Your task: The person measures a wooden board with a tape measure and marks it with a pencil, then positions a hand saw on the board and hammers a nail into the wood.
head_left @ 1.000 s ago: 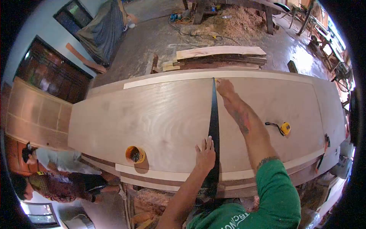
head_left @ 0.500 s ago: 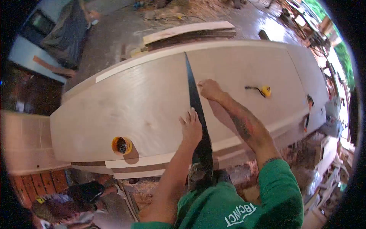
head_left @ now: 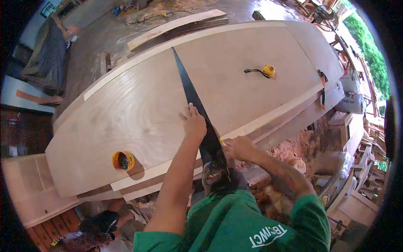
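Saw (head_left: 194, 98) lies flat on the big wooden panel (head_left: 138, 109), its dark blade crossing the board from the far edge to the near edge, and the handle (head_left: 215, 176) hangs over the near edge, just in front of the person's chest. It seems to serve as a straight edge, because the blade lies on its side and does not cut into the wood.

In the head view, the left hand (head_left: 194, 124) is spread open and pressed flat on the panel, its fingers touching the left edge of the blade, probably to stop the blade from sliding. The right hand (head_left: 239, 147) is at the near edge of the panel, just to the right of the blade. Its fingers are curled closed around something small with a yellow tip, maybe a pencil, but I cannot tell for sure.

A yellow tape measure (head_left: 268, 70) lies well apart on the right part of the panel. An orange cup (head_left: 123, 161) stands near the left front corner. Another person is partly seen below the panel, at the bottom left.
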Demonstrator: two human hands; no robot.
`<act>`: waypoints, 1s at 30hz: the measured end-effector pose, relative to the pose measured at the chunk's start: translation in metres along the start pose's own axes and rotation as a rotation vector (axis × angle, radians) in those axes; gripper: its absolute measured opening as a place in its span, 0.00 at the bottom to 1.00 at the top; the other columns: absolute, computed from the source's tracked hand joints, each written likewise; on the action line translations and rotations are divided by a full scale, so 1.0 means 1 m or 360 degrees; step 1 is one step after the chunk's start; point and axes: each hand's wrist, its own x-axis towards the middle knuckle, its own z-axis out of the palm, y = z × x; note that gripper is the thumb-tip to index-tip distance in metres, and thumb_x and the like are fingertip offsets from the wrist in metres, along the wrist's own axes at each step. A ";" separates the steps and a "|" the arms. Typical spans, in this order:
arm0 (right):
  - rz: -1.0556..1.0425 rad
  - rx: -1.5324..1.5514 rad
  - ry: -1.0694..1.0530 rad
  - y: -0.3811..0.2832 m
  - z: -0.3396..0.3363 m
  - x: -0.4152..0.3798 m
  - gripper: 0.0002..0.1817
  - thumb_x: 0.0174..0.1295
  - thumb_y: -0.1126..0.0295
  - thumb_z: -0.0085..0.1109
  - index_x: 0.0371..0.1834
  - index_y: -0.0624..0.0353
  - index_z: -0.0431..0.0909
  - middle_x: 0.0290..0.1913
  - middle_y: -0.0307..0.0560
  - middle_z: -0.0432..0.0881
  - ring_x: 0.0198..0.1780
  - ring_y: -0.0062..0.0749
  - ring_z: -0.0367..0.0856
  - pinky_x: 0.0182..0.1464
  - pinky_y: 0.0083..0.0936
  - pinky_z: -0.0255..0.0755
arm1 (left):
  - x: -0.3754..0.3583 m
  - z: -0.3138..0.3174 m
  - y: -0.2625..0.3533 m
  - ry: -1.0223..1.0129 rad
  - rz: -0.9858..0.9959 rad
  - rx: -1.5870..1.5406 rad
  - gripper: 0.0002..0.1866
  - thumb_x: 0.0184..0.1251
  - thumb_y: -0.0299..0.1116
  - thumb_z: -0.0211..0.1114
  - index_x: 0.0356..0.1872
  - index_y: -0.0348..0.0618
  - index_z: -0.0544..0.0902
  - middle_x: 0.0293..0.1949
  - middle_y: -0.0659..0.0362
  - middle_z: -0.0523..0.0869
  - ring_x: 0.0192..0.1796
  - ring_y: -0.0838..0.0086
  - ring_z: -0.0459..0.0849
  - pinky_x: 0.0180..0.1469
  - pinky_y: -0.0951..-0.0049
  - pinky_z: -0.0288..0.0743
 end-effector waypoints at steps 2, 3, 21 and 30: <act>-0.0109 -0.0057 -0.0064 0.009 0.001 0.012 0.20 0.55 0.53 0.59 0.47 0.52 0.80 0.29 0.56 0.83 0.34 0.55 0.83 0.38 0.47 0.76 | 0.001 0.000 0.000 -0.0028 -0.0023 -0.0035 0.32 0.63 0.34 0.54 0.67 0.26 0.62 0.72 0.43 0.57 0.72 0.47 0.56 0.68 0.34 0.47; -0.0113 -0.0049 -0.0061 0.007 -0.005 0.015 0.20 0.55 0.53 0.59 0.47 0.52 0.80 0.29 0.56 0.83 0.34 0.55 0.83 0.38 0.47 0.76 | 0.000 -0.002 0.000 -0.0029 -0.0024 -0.0026 0.32 0.63 0.34 0.54 0.67 0.26 0.62 0.72 0.43 0.57 0.72 0.47 0.56 0.68 0.34 0.47; 0.0429 0.1377 -0.0026 -0.006 0.049 -0.055 0.29 0.63 0.44 0.52 0.47 0.65 0.74 0.34 0.63 0.80 0.39 0.55 0.80 0.41 0.44 0.70 | -0.002 0.005 0.002 0.0004 -0.0289 -0.0082 0.33 0.62 0.37 0.58 0.68 0.35 0.63 0.73 0.49 0.58 0.73 0.47 0.55 0.64 0.35 0.56; 0.0126 0.1641 0.0076 0.020 0.131 -0.030 0.25 0.55 0.59 0.67 0.47 0.64 0.67 0.32 0.43 0.73 0.32 0.31 0.72 0.36 0.33 0.68 | -0.148 0.054 -0.016 0.0761 -0.0539 -0.0994 0.31 0.59 0.34 0.64 0.62 0.31 0.68 0.66 0.37 0.64 0.67 0.44 0.64 0.66 0.52 0.62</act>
